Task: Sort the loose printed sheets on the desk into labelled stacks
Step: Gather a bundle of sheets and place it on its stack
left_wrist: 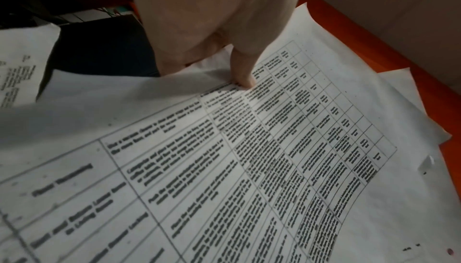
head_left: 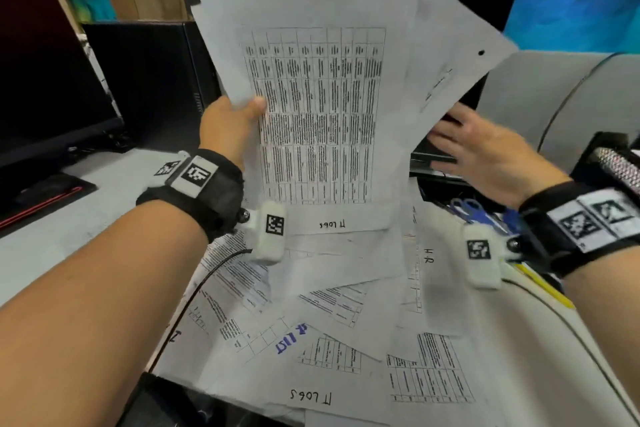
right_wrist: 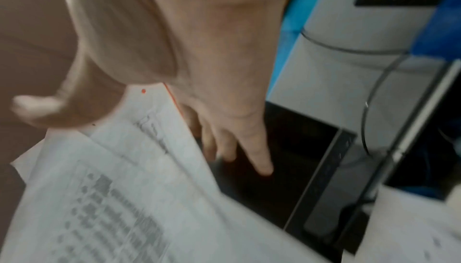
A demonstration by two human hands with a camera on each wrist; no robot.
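My left hand [head_left: 239, 118] pinches a bundle of printed sheets [head_left: 318, 107] by its left edge and holds it up over the desk; the front sheet carries a dense table and the handwritten label "IT LOGS". The thumb [left_wrist: 243, 74] presses on that table in the left wrist view. My right hand [head_left: 485, 149] is open beside the bundle's right edge, its straight fingers [right_wrist: 259, 159] reaching behind the sheets over a black device. Several loose printed sheets [head_left: 332, 322] lie overlapping on the desk below, some marked "IT LOGS" and "HR".
A dark monitor [head_left: 45, 87] and a black computer case [head_left: 149, 80] stand at the left. At the right are a black device [head_left: 436, 156], blue scissors [head_left: 474, 211], a yellow pencil [head_left: 543, 284] and a grey chair back [head_left: 561, 94]. A thin black cable [head_left: 194, 298] crosses the papers.
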